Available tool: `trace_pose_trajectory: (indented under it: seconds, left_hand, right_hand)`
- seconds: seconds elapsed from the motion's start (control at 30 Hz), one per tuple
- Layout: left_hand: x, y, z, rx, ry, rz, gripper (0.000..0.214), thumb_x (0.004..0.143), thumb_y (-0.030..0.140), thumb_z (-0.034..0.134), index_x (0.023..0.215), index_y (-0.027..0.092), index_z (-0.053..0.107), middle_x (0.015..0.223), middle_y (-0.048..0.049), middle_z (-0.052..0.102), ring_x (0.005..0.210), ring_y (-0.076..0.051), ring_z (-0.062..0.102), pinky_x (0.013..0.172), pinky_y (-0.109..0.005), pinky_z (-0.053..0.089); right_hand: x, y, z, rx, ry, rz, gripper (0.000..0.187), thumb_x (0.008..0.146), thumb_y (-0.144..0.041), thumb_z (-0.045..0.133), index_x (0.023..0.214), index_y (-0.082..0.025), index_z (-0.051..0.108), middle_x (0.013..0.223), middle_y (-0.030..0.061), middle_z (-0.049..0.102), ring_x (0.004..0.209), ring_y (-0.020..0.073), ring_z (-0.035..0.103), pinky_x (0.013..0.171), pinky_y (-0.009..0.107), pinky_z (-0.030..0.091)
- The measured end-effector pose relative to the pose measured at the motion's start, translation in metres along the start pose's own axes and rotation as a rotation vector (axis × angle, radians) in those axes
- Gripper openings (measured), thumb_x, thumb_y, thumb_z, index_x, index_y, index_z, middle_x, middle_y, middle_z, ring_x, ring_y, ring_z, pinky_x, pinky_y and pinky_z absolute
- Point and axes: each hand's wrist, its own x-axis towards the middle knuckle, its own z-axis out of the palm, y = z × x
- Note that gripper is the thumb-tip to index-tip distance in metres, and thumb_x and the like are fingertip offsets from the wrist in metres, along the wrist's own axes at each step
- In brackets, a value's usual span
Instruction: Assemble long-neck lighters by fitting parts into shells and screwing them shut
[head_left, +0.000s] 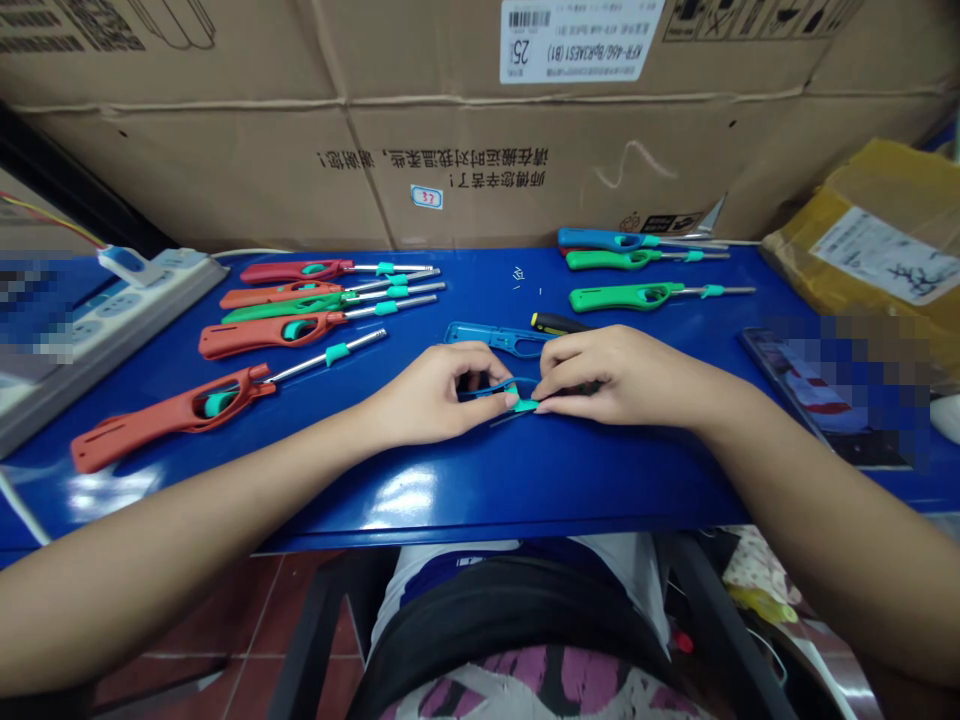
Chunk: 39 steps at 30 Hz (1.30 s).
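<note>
At the table's middle my left hand (442,395) pinches a blue lighter part (487,386), seen nearly edge-on. Against that part sits a small teal piece (526,406), like the triggers on the lighters nearby. My right hand (607,375) has its thumb and fingertips closed at the teal piece, almost meeting the left fingertips. The fingers hide much of both parts. Just beyond the hands lies a blue lighter casing half (487,338) with its inside facing up. A black and yellow screwdriver handle (559,323) shows behind the right hand.
Several lighters, such as an orange one (169,420), lie on the left of the blue table (600,490). More, including a green one (622,298), are at back right. A power strip (135,310), phone (817,390), yellow-taped parcel (840,200) and cardboard wall (450,120) surround them.
</note>
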Motion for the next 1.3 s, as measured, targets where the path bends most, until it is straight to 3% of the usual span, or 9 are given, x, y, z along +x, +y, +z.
trace_pose_trajectory:
  seconds: [0.13,0.47,0.73,0.93,1.3]
  left_hand:
    - [0.000,0.000,0.002,0.005,0.050,-0.013,0.017,0.091,0.033,0.068,0.091,0.016,0.074,0.083,-0.0016,0.066,0.071,-0.013,0.056,0.067,-0.026,0.044]
    - [0.002,0.000,0.004,-0.072,0.128,-0.198,0.027,0.087,0.043,0.069,0.087,0.015,0.069,0.074,-0.0001,0.061,0.064,-0.012,0.051,0.060,-0.026,0.043]
    - [0.001,-0.001,0.003,-0.010,0.148,-0.159,0.024,0.087,0.040,0.068,0.085,0.016,0.068,0.075,-0.0006,0.063,0.066,-0.013,0.053,0.061,-0.026,0.043]
    - [0.001,0.000,0.002,-0.022,0.121,-0.159,0.022,0.087,0.038,0.068,0.085,0.016,0.068,0.078,-0.0013,0.064,0.068,-0.013,0.055,0.062,-0.026,0.044]
    - [0.001,-0.001,0.002,-0.031,0.111,-0.166,0.024,0.086,0.038,0.069,0.087,0.015,0.069,0.077,-0.0007,0.062,0.067,-0.012,0.052,0.062,-0.027,0.042]
  right_hand:
    - [0.000,-0.001,0.001,-0.023,-0.003,0.026,0.014,0.095,-0.031,0.067,0.096,-0.019,0.075,0.091,0.0036,0.067,0.074,0.0143,0.060,0.063,0.026,0.038]
    - [0.003,0.003,0.007,-0.024,0.050,0.083,0.004,0.091,-0.016,0.064,0.091,-0.018,0.068,0.093,0.0044,0.063,0.069,0.0133,0.052,0.063,0.026,0.038]
    - [0.003,0.002,0.007,0.039,0.018,0.075,0.006,0.090,-0.014,0.065,0.087,-0.017,0.069,0.087,0.0025,0.063,0.066,0.0108,0.052,0.062,0.024,0.037]
    - [0.003,0.001,0.007,0.090,0.075,0.082,0.004,0.091,-0.016,0.065,0.089,-0.016,0.068,0.083,0.0024,0.065,0.066,0.0108,0.055,0.061,0.023,0.041]
    - [0.005,0.005,0.012,-0.022,0.078,0.020,0.011,0.095,-0.020,0.064,0.099,-0.015,0.074,0.084,0.0040,0.068,0.071,0.0138,0.060,0.063,0.025,0.040]
